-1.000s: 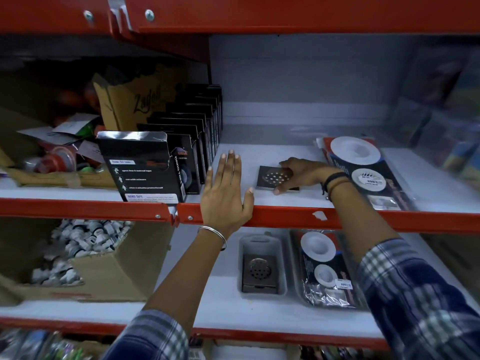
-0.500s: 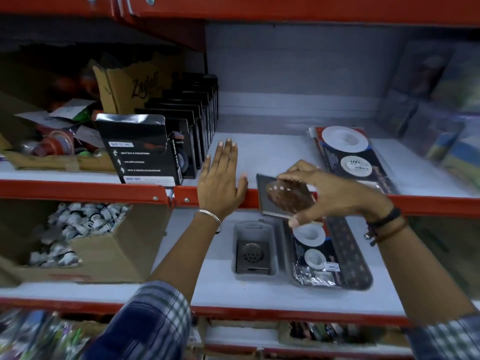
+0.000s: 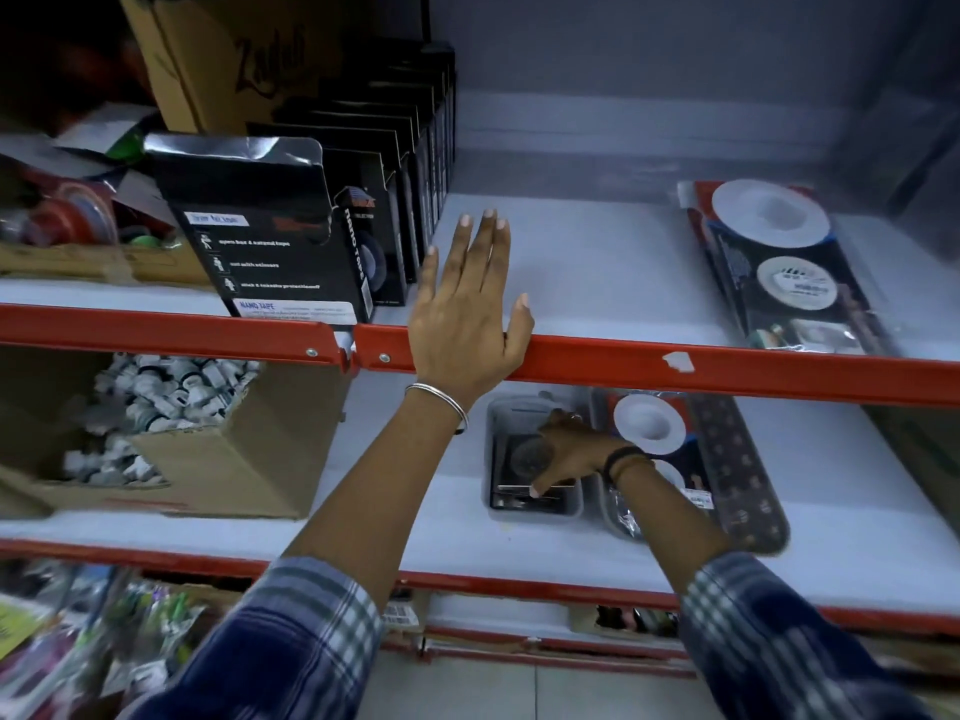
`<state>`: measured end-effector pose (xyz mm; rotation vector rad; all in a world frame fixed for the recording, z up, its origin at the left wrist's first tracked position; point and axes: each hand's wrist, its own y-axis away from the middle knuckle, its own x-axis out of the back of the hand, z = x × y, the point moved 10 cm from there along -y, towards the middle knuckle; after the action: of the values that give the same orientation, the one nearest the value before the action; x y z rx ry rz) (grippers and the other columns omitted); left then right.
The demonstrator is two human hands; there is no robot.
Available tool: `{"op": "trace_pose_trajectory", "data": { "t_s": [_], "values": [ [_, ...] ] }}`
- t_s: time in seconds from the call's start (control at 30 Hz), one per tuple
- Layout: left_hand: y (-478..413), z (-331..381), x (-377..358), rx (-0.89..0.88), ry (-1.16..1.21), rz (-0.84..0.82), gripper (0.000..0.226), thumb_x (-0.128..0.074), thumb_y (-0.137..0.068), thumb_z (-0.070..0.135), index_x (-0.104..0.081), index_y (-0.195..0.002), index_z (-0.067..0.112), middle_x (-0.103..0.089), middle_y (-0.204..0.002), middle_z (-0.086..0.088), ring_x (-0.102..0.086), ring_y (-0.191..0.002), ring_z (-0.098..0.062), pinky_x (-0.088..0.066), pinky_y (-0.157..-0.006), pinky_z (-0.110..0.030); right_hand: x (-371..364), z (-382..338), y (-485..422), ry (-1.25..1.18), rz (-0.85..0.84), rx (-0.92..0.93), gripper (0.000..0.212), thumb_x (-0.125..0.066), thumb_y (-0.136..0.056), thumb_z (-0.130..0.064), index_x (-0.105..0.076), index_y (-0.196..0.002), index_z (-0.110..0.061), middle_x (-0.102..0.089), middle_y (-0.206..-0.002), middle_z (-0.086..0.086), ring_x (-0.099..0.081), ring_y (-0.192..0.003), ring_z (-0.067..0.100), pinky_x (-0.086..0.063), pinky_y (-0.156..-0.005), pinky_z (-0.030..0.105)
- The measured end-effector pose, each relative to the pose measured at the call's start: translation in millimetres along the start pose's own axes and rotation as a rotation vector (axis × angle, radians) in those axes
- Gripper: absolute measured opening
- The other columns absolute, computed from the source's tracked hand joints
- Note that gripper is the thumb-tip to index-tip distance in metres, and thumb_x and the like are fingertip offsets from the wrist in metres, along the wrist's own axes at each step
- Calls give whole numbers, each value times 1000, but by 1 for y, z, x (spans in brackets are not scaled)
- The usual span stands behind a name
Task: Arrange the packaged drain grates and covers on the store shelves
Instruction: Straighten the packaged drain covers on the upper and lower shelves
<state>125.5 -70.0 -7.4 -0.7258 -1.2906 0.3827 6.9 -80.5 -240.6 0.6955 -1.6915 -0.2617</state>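
My right hand (image 3: 576,452) is down on the lower shelf, fingers closed over a dark square drain grate (image 3: 519,459) with a round perforated centre. The grate lies on top of a clear plastic pack (image 3: 501,415) holding another square grate. Just to the right of it lie a bagged pack of white round covers (image 3: 649,423) and a long dark perforated grate (image 3: 743,475). My left hand (image 3: 462,324) rests flat and open on the upper shelf's red front rail (image 3: 675,363), holding nothing. A second pack of white round covers (image 3: 774,252) lies on the upper shelf at the right.
A row of black tape boxes (image 3: 291,236) stands on the upper shelf left of my left hand, in front of a cardboard carton (image 3: 218,59). A cardboard box of white fittings (image 3: 208,459) sits on the lower shelf at the left. More goods fill the bottom shelf.
My right hand lifted the square grate off the upper shelf and carried it down onto the clear pack on the lower shelf. My left hand stayed on the rail.
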Motion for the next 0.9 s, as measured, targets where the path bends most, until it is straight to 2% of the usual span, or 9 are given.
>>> {"op": "trace_pose_trajectory", "data": {
  "t_s": [0.17, 0.33, 0.43, 0.53, 0.63, 0.7, 0.77, 0.8, 0.9],
  "values": [
    [0, -2, 2, -9, -8, 52, 68, -34, -85, 40, -25, -146, 9, -28, -155, -7, -22, -144, -24, -13, -118, -43, -18, 12, -43, -77, 51, -81, 110, -80, -66, -36, -12, -146, -2, -7, -158, 18, -16, -144, 34, -27, -114, 37],
    [0, 1, 4, -21, -6, 70, 68, -37, -85, 39, -26, -145, 9, -30, -154, -8, -23, -144, -24, -14, -117, -43, -30, 13, -53, -103, 62, -116, 114, -82, -64, -37, -12, -145, 2, -13, -156, 20, -21, -142, 35, -29, -114, 38],
    [0, 2, 6, -25, 1, 65, 68, -37, -85, 39, -26, -145, 11, -29, -154, -7, -22, -144, -24, -12, -117, -43, -22, 7, -39, -132, 148, -99, 93, -77, -69, -37, -28, -139, 0, -29, -149, 18, -35, -134, 35, -36, -109, 38],
    [0, 2, 6, -26, 15, 40, 67, -37, -85, 39, -25, -146, 12, -29, -154, -6, -21, -144, -24, -14, -117, -44, 2, -2, -11, -247, 289, -68, 64, -63, -73, -43, -47, -128, -14, -44, -140, 9, -48, -126, 28, -44, -102, 39],
    [1, 4, 9, -27, 28, 5, 67, -40, -85, 37, -26, -146, 13, -30, -154, -6, -21, -144, -23, -17, -117, -46, 28, -17, 31, -336, 406, -2, 15, -57, -80, -35, -53, -83, -20, -61, -109, 7, -57, -107, 24, -49, -86, 36],
    [1, 6, 10, -26, 45, -34, 67, -39, -85, 37, -23, -146, 13, -28, -155, -6, -19, -145, -23, -16, -117, -46, 48, -27, 69, -383, 488, 38, 22, -59, -84, -26, -46, -66, -24, -59, -88, 6, -59, -91, 26, -47, -75, 34],
    [2, 9, 14, -14, 69, -70, 67, -37, -87, 37, -21, -147, 11, -26, -156, -7, -16, -146, -23, -14, -118, -45, 65, -29, 110, -458, 543, 78, 14, -60, -85, -30, -62, -86, -16, -65, -93, 6, -61, -90, 23, -50, -80, 35],
    [2, 8, 14, -3, 88, -84, 66, -35, -87, 37, -21, -146, 11, -26, -155, -8, -16, -146, -23, -14, -118, -45, 74, -31, 126, -478, 559, 96, 26, -61, -85, -34, -63, -100, -13, -67, -99, 5, -63, -93, 20, -51, -84, 34],
    [6, 20, 21, 20, 225, -96, 65, -24, -90, 42, -22, -146, 11, -30, -154, -9, -19, -145, -22, -12, -118, -43, 105, -29, 183, -552, 643, 165, 34, -64, -85, -34, -61, -112, -14, -68, -99, -1, -63, -90, 11, -50, -77, 17]
  ]
}}
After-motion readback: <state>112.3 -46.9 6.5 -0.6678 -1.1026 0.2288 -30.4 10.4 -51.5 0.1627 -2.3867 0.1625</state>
